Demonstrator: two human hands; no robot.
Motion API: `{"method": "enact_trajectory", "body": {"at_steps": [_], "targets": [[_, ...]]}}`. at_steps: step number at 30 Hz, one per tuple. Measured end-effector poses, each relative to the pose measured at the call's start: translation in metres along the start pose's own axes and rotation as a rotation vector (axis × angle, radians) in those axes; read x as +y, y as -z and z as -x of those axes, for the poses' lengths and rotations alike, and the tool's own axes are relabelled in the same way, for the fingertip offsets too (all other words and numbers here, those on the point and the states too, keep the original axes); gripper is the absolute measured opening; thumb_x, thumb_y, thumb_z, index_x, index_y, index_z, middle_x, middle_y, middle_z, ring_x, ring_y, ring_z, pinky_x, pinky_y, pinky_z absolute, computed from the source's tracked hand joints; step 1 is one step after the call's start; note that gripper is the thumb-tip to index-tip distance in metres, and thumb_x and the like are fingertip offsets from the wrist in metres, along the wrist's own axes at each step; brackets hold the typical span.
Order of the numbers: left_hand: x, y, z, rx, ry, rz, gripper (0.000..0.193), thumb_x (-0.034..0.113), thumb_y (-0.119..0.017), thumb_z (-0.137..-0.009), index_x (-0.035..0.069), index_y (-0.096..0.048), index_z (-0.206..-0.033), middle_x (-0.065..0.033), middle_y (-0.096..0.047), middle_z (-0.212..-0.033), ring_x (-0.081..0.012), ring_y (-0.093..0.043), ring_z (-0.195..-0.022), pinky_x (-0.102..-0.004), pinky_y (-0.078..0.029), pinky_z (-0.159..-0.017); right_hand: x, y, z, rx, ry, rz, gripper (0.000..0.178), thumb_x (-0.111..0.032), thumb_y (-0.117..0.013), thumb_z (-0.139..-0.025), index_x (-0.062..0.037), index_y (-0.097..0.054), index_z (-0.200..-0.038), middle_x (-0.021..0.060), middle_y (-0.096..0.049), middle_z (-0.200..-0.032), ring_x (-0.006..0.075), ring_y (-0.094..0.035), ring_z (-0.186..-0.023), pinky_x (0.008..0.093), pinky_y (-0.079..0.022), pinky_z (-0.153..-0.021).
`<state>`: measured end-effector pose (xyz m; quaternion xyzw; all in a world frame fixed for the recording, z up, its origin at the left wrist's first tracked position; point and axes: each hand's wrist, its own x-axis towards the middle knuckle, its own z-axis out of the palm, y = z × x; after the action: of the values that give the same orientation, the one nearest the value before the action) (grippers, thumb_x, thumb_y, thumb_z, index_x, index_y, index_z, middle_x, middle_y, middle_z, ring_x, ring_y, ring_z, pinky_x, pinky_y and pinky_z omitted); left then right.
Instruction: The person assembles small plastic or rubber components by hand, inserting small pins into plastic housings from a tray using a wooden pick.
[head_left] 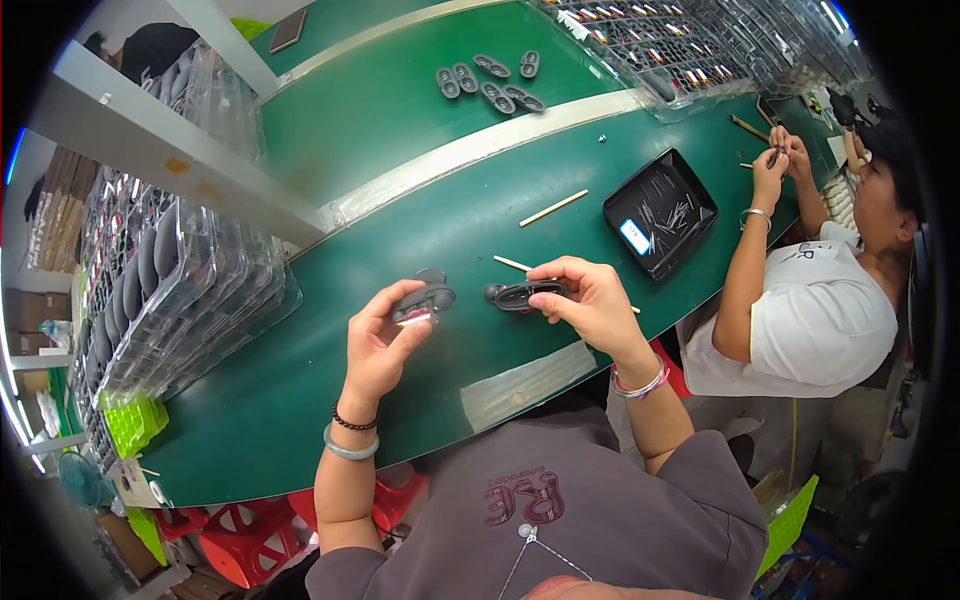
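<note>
My left hand (376,348) pinches a dark grey rounded plastic part (436,297) with a small red and silver piece near the fingertips. In my right hand (602,308) is a dark grey oval plastic shell (518,294), its hollow side showing and a round knob at its left end. A small gap separates the two parts, both held just above the green table (400,395). Beneath my right hand lies a thin pale stick (511,263), partly hidden by the fingers. The fine detail inside the shell is too small to make out.
A black tray (622,197) of thin dark pins stands right of another pale stick (553,208). Several grey oval shells (497,97) lie farther off. Clear trays are stacked at left (180,330) and far right (690,60). A co-worker (815,300) sits at right.
</note>
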<state>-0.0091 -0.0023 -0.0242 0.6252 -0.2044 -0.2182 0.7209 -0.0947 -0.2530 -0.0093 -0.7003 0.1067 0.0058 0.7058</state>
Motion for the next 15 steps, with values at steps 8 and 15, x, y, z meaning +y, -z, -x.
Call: {"method": "enact_trajectory", "body": {"at_steps": [8, 15], "targets": [[0.0004, -0.0026, 0.0000, -0.008, 0.012, 0.017, 0.042, 0.007, -0.068, -0.080, -0.005, -0.052, -0.118, -0.0063, -0.059, -0.103, -0.0101, -0.055, -0.091, -0.0228, -0.044, -0.081, 0.0050, 0.0071, -0.0007, -0.064, -0.152, -0.378, 0.024, -0.005, -0.057, -0.088, 0.0072, -0.060, -0.109, 0.0133, -0.065, -0.087, 0.0136, -0.064, -0.069, 0.0237, -0.057, -0.059], [0.0011, -0.0029, -0.0002, -0.003, 0.007, 0.016, 0.042, 0.007, -0.069, -0.080, -0.005, -0.053, -0.117, -0.0060, -0.059, -0.102, -0.0097, -0.055, -0.090, -0.0225, -0.044, -0.080, 0.0040, 0.0065, 0.0004, -0.066, -0.142, -0.414, 0.026, -0.009, -0.053, -0.092, 0.0077, -0.059, -0.111, 0.0171, -0.066, -0.091, 0.0177, -0.066, -0.073, 0.0249, -0.057, -0.060]]}}
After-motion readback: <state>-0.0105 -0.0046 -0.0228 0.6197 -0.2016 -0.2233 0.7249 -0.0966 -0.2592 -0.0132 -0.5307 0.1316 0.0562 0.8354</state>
